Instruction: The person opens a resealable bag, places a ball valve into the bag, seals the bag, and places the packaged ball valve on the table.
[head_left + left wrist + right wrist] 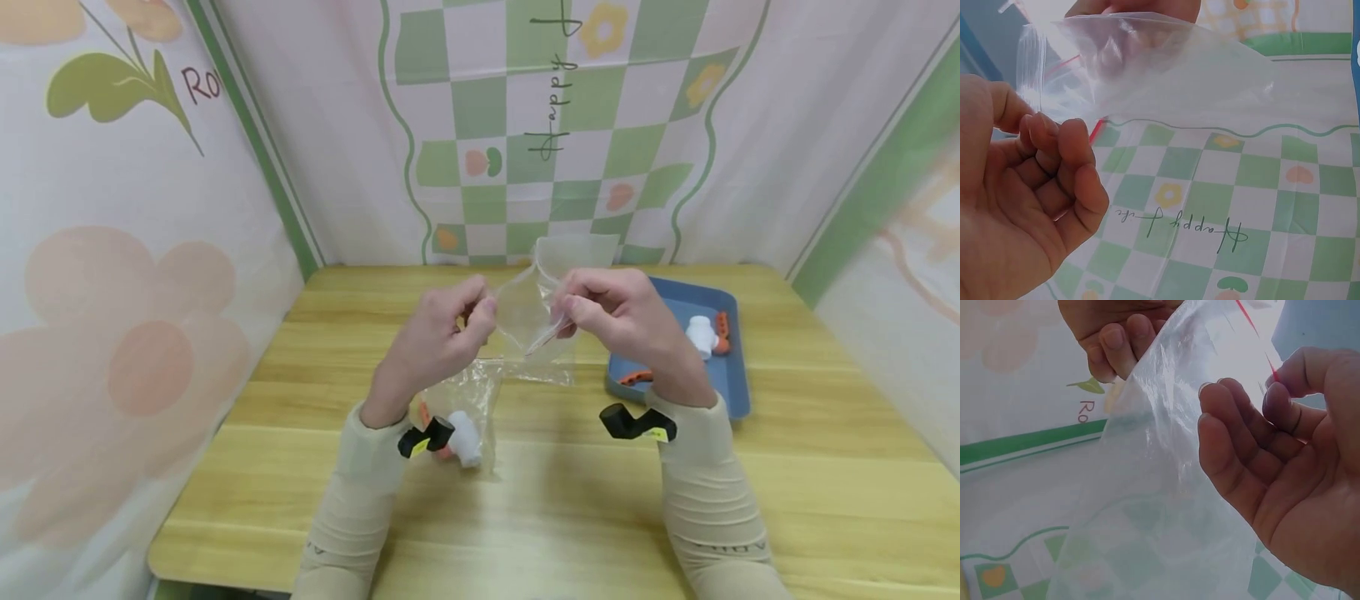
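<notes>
A clear zip bag (521,312) with a red line along its seal is stretched between both hands above the table. My left hand (438,337) pinches its left edge between thumb and index finger. Opposite it, my right hand (622,321) pinches the red-lined edge, which shows plainly in the right wrist view as a red strip (1254,328). The bag's mouth looks spread apart, and nothing shows inside. Below the left hand lies a second clear bag (483,398), holding a white pipe-fitting-like piece (465,437) and orange pieces, partly hidden by the left wrist.
At the right stands a blue tray (738,375), partly behind the right hand. It holds a white fitting-like piece (701,336), an upright-lying orange piece with holes (722,327) and another orange piece (636,377). A printed curtain hangs behind the wooden table (810,467).
</notes>
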### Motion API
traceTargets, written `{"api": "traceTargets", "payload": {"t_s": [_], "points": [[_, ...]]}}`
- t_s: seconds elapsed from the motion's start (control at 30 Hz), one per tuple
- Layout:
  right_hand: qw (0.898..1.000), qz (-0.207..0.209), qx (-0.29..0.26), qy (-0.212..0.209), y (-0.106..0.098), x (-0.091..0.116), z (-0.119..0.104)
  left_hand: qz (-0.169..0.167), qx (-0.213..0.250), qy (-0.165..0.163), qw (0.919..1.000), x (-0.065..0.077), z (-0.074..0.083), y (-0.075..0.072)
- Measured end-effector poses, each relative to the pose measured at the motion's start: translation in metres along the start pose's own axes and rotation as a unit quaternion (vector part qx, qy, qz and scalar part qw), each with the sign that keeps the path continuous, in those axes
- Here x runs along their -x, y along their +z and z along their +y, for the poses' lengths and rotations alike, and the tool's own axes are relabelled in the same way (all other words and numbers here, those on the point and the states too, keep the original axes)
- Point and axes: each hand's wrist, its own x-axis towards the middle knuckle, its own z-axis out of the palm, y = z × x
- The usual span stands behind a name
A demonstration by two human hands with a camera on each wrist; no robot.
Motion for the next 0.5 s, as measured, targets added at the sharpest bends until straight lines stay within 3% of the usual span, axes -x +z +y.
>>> {"api": "traceTargets", "payload": {"t_s": [0.3,0.5], "points": [[1.0,0.018,-0.009,0.011,-0.007,0.004,0.001,0.006,-0.012,-0.015,0.9998,0.001,-0.001,-0.007],[0.999,0.027,-0.021,0.019,-0.01,0.004,0.002,0.015,-0.029,-0.042,0.9986,0.001,-0.001,-0.011]]}}
